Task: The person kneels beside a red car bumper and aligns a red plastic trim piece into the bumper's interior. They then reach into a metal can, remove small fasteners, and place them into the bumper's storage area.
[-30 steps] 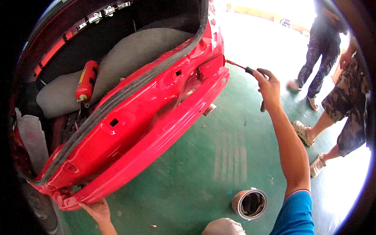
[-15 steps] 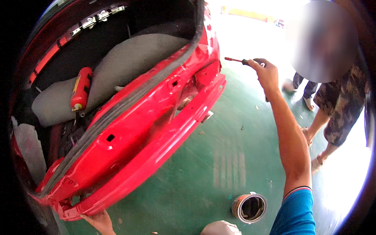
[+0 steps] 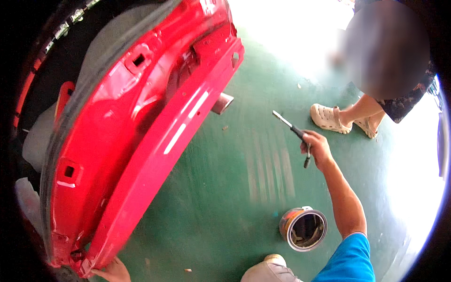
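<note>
Two-handed in the head view, grasping a probably light, stiff tool (image 3: 296,131) by its dark handle, the best hold, in the right hand (image 3: 318,149) beyond the red beam's (image 3: 157,150) edge, touching, with unclear grip, that slick-looking beam's lower end with the left hand (image 3: 113,271).

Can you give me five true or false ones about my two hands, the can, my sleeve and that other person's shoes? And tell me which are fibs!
1. Your right hand is holding a tool with a black handle. True.
2. Your left hand is inside the can. False: it is at the lower end of the red bar.
3. The can is on the green floor. True.
4. Your right sleeve is yellow. False: it is blue.
5. The other person's shoes are beige. True.
</note>
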Demonstrator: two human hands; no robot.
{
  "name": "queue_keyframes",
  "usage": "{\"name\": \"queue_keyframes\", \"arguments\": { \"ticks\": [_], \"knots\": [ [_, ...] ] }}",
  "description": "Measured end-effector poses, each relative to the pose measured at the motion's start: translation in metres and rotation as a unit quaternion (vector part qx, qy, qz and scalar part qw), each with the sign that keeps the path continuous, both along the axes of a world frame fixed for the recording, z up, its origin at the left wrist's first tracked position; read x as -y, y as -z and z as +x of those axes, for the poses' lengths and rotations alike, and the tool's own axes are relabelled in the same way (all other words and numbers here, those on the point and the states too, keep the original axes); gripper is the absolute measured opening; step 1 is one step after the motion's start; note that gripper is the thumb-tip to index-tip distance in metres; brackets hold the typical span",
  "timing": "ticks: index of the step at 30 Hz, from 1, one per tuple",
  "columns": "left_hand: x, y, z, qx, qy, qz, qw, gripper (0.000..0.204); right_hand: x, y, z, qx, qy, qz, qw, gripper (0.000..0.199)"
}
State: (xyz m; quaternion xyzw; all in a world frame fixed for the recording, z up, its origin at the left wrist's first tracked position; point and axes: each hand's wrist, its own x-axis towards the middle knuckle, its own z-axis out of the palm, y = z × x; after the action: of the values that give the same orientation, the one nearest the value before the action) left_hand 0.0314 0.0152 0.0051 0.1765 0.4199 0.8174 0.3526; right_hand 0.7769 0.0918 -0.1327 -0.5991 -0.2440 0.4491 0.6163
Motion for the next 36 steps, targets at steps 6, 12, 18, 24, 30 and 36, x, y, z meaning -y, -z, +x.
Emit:
{"name": "queue_keyframes", "arguments": {
  "ticks": [6,12,18,24,30,36],
  "knots": [
    [0.019,0.028,-0.056,-0.01,0.051,0.009,0.999,0.082,0.078,0.092,-0.023,0.57,-0.194,-0.167,0.781,0.05],
    [0.022,0.028,-0.056,0.024,0.146,0.047,0.988,0.083,0.085,0.109,-0.043,0.555,-0.366,-0.291,0.688,0.044],
    [0.029,0.03,-0.062,0.027,0.17,0.055,0.984,0.083,0.082,0.095,-0.053,0.56,-0.322,-0.199,0.737,0.036],
    [0.034,0.03,-0.069,0.037,0.28,0.059,0.957,0.084,0.089,0.064,-0.059,0.561,-0.337,-0.182,0.733,0.037],
    [0.034,0.031,-0.057,0.037,0.299,0.069,0.951,0.08,0.091,0.022,-0.075,0.538,-0.314,-0.184,0.761,0.039],
    [0.025,0.019,-0.047,0.06,0.24,0.028,0.968,0.082,0.065,-0.017,-0.132,0.556,-0.329,-0.09,0.758,0.041]
  ]
}}
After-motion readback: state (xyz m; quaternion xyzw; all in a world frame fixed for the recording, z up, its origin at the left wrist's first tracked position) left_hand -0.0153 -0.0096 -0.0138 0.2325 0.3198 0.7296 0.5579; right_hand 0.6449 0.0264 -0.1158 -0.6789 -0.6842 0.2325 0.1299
